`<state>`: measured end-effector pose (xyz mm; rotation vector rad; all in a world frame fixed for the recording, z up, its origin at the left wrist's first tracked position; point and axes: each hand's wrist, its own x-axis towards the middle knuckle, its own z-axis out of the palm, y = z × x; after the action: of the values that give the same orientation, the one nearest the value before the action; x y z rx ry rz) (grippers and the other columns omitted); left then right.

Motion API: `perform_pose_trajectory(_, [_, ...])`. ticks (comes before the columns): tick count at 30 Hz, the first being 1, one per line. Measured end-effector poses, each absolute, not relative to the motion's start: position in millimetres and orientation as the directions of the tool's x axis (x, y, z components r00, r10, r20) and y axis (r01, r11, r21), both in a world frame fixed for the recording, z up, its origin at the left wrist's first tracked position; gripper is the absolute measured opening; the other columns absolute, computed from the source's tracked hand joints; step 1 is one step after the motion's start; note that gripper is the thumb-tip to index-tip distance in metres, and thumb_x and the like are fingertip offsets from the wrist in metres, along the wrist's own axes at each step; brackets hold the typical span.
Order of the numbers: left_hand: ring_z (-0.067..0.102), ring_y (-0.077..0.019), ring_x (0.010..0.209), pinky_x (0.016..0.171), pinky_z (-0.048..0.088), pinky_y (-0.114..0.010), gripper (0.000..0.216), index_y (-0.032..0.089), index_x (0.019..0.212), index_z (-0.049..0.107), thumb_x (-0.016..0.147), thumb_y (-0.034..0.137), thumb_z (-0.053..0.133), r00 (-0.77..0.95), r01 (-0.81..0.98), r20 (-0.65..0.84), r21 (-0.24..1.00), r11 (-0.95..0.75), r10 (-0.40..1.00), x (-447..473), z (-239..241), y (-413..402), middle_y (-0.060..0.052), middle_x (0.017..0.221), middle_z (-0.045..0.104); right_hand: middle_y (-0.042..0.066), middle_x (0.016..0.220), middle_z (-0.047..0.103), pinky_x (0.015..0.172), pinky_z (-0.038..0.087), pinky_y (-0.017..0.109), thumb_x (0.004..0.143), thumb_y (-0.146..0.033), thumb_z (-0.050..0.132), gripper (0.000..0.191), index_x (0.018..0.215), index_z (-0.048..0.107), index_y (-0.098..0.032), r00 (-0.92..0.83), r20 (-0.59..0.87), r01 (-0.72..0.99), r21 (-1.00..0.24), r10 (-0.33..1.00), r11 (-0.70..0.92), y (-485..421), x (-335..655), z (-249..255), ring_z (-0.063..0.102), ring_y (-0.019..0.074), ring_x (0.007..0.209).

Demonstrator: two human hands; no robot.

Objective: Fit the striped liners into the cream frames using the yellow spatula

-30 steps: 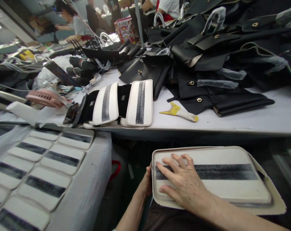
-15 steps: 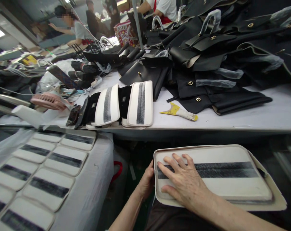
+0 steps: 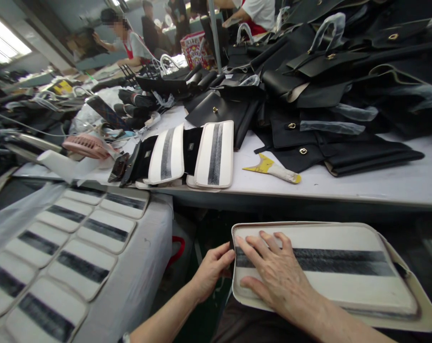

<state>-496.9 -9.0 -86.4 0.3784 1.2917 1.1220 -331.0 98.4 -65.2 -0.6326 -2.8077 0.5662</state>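
A cream panel with a dark grey stripe (image 3: 344,267) lies across my lap below the table edge. My right hand (image 3: 273,276) rests flat on its left end, fingers spread. My left hand (image 3: 212,269) curls its fingers round the panel's left edge. More striped panels (image 3: 209,152) stand propped on the white table (image 3: 344,181) ahead, with a yellow-handled scraper (image 3: 273,169) beside them.
Several striped panels (image 3: 76,238) are laid in rows on a cloth-covered surface at the left. Black leather bag parts (image 3: 326,95) are heaped at the back right. A pink fan (image 3: 87,145) and clutter sit at the left. Other people work in the background.
My left hand has come out from behind the panel's left edge and now shows more fully gripping it. The view has shifted slightly; the right hand stays flat.
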Motion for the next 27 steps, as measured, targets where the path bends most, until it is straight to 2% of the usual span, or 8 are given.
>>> perform_pose_trajectory(3, [0.061, -0.0270, 0.105, 0.073, 0.051, -0.029, 0.050, 0.023, 0.136, 0.055, 0.090, 0.042, 0.060, -0.142, -0.451, -0.570, 0.765, 0.460, 0.809, -493.3, -86.4, -9.4, -0.010, 0.122, 0.066, 0.006, 0.125, 0.059, 0.098, 0.023, 0.061, 0.082, -0.056, 0.068, 0.075, 0.147, 0.037, -0.036, -0.896, 0.107, 0.357, -0.404, 0.431, 0.842, 98.5, -331.1, -64.1, 0.045, 0.0373, 0.116])
perform_pose_trajectory(7, [0.059, -0.0257, 0.108, 0.072, 0.050, -0.025, 0.048, 0.026, 0.135, 0.056, 0.091, 0.043, 0.060, -0.147, -0.472, -0.576, 0.756, 0.455, 0.804, -489.7, -89.2, -11.5, -0.008, 0.124, 0.065, 0.007, 0.126, 0.058, 0.098, 0.023, 0.061, 0.084, -0.056, 0.066, 0.071, 0.147, 0.037, -0.036, -0.905, 0.093, 0.348, -0.398, 0.415, 0.849, 99.8, -330.7, -63.6, 0.044, 0.0378, 0.117])
perform_pose_trajectory(13, [0.062, -0.0222, 0.096, 0.066, 0.047, -0.023, 0.047, 0.022, 0.131, 0.060, 0.091, 0.047, 0.058, -0.216, -0.359, -0.547, 0.815, 0.455, 0.809, -486.5, -93.0, -12.0, -0.006, 0.111, 0.070, 0.006, 0.125, 0.060, 0.097, 0.023, 0.059, 0.084, -0.056, 0.067, 0.067, 0.143, 0.043, -0.036, -0.905, 0.135, 0.328, -0.384, 0.403, 0.863, 100.8, -329.5, -61.9, 0.047, 0.0369, 0.114])
perform_pose_trajectory(16, [0.061, -0.0247, 0.105, 0.087, 0.049, -0.029, 0.044, 0.021, 0.129, 0.062, 0.092, 0.044, 0.058, -0.285, -0.288, -0.462, 0.877, 0.385, 0.840, -483.3, -93.6, -9.0, -0.005, 0.117, 0.069, 0.006, 0.127, 0.060, 0.099, 0.022, 0.058, 0.083, -0.057, 0.066, 0.067, 0.142, 0.044, -0.033, -0.901, 0.116, 0.342, -0.405, 0.419, 0.848, 100.1, -329.6, -63.3, 0.046, 0.0363, 0.116])
perform_pose_trajectory(19, [0.055, -0.0286, 0.123, 0.108, 0.039, -0.036, 0.043, 0.022, 0.131, 0.060, 0.093, 0.041, 0.056, -0.354, -0.225, -0.383, 0.920, 0.320, 0.853, -479.7, -96.0, -5.8, -0.005, 0.130, 0.064, 0.006, 0.130, 0.059, 0.103, 0.019, 0.056, 0.083, -0.058, 0.066, 0.069, 0.142, 0.044, -0.030, -0.892, 0.084, 0.368, -0.437, 0.445, 0.821, 99.4, -330.4, -65.0, 0.044, 0.0354, 0.121])
perform_pose_trajectory(24, [0.038, -0.0300, 0.139, 0.118, 0.027, -0.042, 0.057, 0.023, 0.136, 0.055, 0.086, 0.047, 0.063, -0.441, -0.176, -0.396, 0.918, 0.355, 0.805, -479.4, -109.5, -6.4, -0.006, 0.144, 0.053, 0.007, 0.135, 0.055, 0.110, 0.016, 0.054, 0.083, -0.058, 0.066, 0.077, 0.146, 0.037, -0.024, -0.872, 0.017, 0.417, -0.496, 0.489, 0.762, 98.5, -328.2, -59.1, 0.039, 0.0336, 0.127])
perform_pose_trajectory(27, [0.032, -0.0313, 0.143, 0.118, 0.027, -0.045, 0.067, 0.027, 0.140, 0.050, 0.080, 0.053, 0.066, -0.494, -0.192, -0.438, 0.897, 0.397, 0.751, -482.7, -126.1, -5.4, -0.003, 0.148, 0.048, 0.007, 0.138, 0.052, 0.113, 0.015, 0.054, 0.084, -0.059, 0.064, 0.079, 0.147, 0.032, -0.023, -0.856, -0.021, 0.439, -0.556, 0.517, 0.705, 97.9, -323.9, -52.2, 0.036, 0.0320, 0.132])
